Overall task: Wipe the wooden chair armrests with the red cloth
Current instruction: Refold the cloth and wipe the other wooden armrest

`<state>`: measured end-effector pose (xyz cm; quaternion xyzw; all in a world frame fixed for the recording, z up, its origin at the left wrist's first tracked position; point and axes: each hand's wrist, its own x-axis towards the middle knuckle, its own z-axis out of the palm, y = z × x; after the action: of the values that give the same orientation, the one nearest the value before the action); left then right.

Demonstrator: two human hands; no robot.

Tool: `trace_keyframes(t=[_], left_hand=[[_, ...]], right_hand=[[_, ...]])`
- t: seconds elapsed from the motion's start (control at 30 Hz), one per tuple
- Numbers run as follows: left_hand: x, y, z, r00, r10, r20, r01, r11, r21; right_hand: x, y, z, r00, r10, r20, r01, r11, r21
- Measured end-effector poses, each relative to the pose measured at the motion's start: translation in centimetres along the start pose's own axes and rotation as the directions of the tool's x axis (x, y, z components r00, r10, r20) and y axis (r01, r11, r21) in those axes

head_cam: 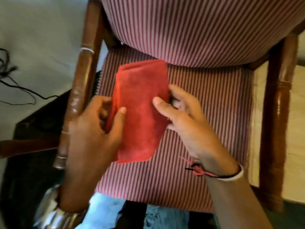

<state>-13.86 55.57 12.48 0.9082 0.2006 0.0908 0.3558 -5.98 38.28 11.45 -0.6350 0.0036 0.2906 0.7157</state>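
Here, the scene ran as follows.
Red cloth: folded into a long rectangle, it lay flat on the striped seat, towards the seat's left side and just short of the backrest.
Left hand: its fingers were clamped on the cloth's left edge, thumb on top and the rest curled beneath the fold.
Right hand: its thumb pressed on the cloth's right part, and the other fingers were curled at that edge; whether they pinched the fabric could not be told.
Left armrest: glossy turned wood, just beside the left hand, apart from the cloth.
Right armrest: the same wood, well apart from the cloth and both hands.
Wrist threads: red and black, on the right wrist.
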Motion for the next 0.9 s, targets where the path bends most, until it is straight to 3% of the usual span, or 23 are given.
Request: trace_keyframes(t=[0.13, 0.3, 0.37, 0.4, 0.43, 0.5, 0.57, 0.6, 0.67, 0.77, 0.9], left_hand=[[3.7, -7.1, -5.0, 0.994, -0.106, -0.037, 0.111, 0.974, 0.198], [6.2, -13.5, -4.3, 0.953, -0.285, 0.104, 0.213, 0.873, 0.439], [6.1, -14.6, -3.4, 0.956, -0.285, 0.071, 0.22, 0.857, 0.467], [5.9, -14.9, -3.0, 0.973, -0.231, 0.031, 0.187, 0.854, 0.486], [5.8, -15.2, -2.7, 0.986, -0.165, -0.003, 0.144, 0.848, 0.51], [5.4, -15.2, -2.1, 0.999, -0.034, -0.011, 0.035, 0.846, 0.531], [5.2, -14.7, -0.9, 0.996, 0.045, 0.079, -0.079, 0.851, 0.519], [5.4, -14.6, 0.0, 0.987, 0.061, 0.15, -0.131, 0.844, 0.52], [5.7, -14.7, 1.5, 0.965, 0.06, 0.255, -0.199, 0.8, 0.566], [6.6, -15.9, 2.0, 0.965, 0.077, 0.252, -0.223, 0.745, 0.628], [12.1, -15.4, 2.8, 0.966, 0.139, 0.217, -0.239, 0.802, 0.547]], right_hand=[[5.4, 0.7, 8.5, 0.987, 0.036, 0.157, -0.026, 0.997, -0.067], [9.4, 6.3, 13.9, 0.981, 0.136, 0.139, -0.099, 0.964, -0.245], [9.2, 9.0, 13.2, 0.994, 0.101, 0.051, -0.079, 0.943, -0.323], [8.9, 10.6, 12.2, 0.999, 0.006, -0.045, -0.026, 0.892, -0.452], [8.7, 12.6, 11.0, 0.987, -0.117, -0.114, 0.018, 0.77, -0.637], [8.2, 16.6, 8.3, 0.957, -0.263, -0.118, -0.008, 0.386, -0.922], [8.1, 19.9, 6.5, 0.987, -0.146, -0.073, -0.057, 0.113, -0.992], [8.2, 21.4, 5.9, 0.994, -0.089, -0.057, -0.053, 0.04, -0.998], [8.6, 23.5, 5.1, 0.995, -0.094, -0.04, -0.043, -0.03, -0.999], [8.9, 24.8, 4.8, 0.985, -0.171, -0.025, -0.034, -0.05, -0.998], [9.1, 25.1, 4.7, 0.979, -0.201, -0.022, -0.036, -0.068, -0.997]])
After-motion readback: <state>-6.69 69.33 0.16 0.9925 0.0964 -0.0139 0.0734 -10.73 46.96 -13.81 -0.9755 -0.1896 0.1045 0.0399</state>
